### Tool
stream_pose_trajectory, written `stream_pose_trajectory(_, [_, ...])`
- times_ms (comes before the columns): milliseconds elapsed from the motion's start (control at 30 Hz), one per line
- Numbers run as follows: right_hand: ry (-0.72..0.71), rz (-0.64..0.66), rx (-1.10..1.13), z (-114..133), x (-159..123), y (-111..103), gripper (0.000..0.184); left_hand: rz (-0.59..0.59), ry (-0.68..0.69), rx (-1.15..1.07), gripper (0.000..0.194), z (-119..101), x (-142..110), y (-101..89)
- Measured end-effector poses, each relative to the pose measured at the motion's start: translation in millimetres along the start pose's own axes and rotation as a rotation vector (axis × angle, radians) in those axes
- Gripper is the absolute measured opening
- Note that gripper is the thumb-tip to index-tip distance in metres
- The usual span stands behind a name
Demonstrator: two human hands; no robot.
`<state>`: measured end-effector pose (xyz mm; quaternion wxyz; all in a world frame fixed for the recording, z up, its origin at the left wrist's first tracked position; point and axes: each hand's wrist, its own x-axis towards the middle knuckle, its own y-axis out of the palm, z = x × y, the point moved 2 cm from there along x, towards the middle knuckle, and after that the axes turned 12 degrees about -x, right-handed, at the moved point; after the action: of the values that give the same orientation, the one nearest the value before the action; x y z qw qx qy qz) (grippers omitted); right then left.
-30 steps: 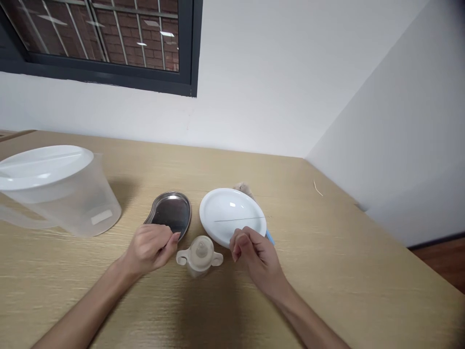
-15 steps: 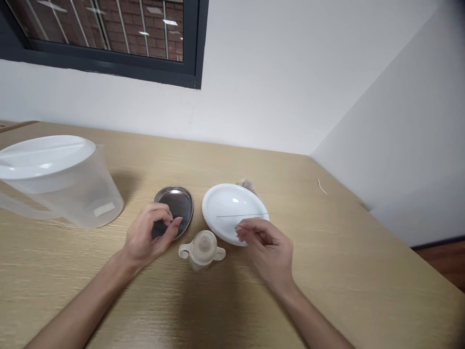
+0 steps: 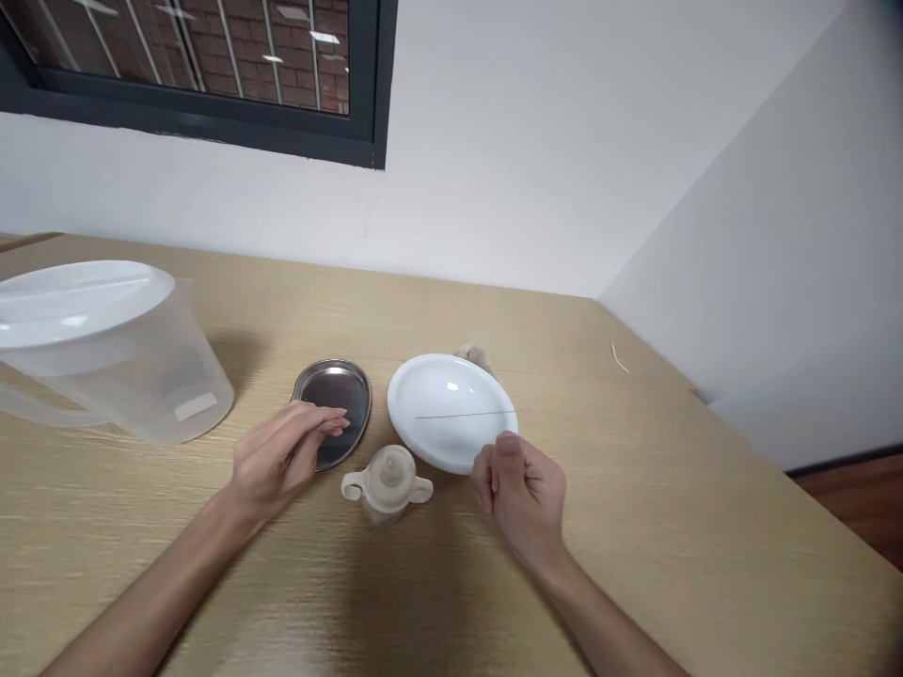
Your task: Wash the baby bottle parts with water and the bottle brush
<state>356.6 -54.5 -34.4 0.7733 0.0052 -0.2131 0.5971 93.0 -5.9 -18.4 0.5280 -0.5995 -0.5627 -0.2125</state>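
Over the near left part of a small steel dish is my left hand, its fingers pressed together; anything between them is hidden. My right hand is closed in a fist, thumb on top, at the near right rim of a white oval bowl. Whether the fist holds anything does not show. A thin dark needle-like rod lies across the bowl. Between the hands stands a baby bottle with two side handles and a teat on top; neither hand touches it.
A clear plastic pitcher with a white lid stands at the left of the wooden table. Behind the bowl a greyish fluffy thing partly shows. A short pale strip lies at the right, near the white wall.
My right hand has turned and closed from a fingertip pinch into a fist with the thumb up. My left fingers have gone from a curled pinch to straighter, pressed together. The view has shifted slightly.
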Motion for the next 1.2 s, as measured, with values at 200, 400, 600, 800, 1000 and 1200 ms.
stream_pose_trajectory(200, [-0.042, -0.042, -0.090, -1.0, 2.2, -4.2, 0.049, 0.017, -0.073, 0.003, 0.029, -4.4, -0.2, -3.4])
stream_pose_trajectory(400, [-0.122, -0.127, 0.000, 5.4, -5.8, 2.1, 0.022, 0.057, 0.064, -0.111, 0.042, -4.7, 3.7, -8.2])
stream_pose_trajectory(600, [-0.233, -0.143, 0.013, 18.9, -8.3, 5.8, 0.015, 0.227, 0.152, -0.129, 0.047, 1.9, -0.9, 0.7])
stream_pose_trajectory(800, [-0.426, -0.031, -0.112, 15.8, -7.5, 3.9, 0.013, 0.266, 0.164, -0.114, 0.038, 1.1, -2.4, 4.1])
stream_pose_trajectory(1000, [-0.414, 0.025, -0.213, 13.0, -7.6, -0.2, 0.023, 0.242, 0.166, -0.128, 0.032, 0.0, -2.0, 2.2])
stream_pose_trajectory(1200, [-0.488, 0.021, -0.356, 21.4, -7.1, 1.3, 0.025, 0.274, 0.162, -0.135, 0.031, 2.7, -6.9, 4.8])
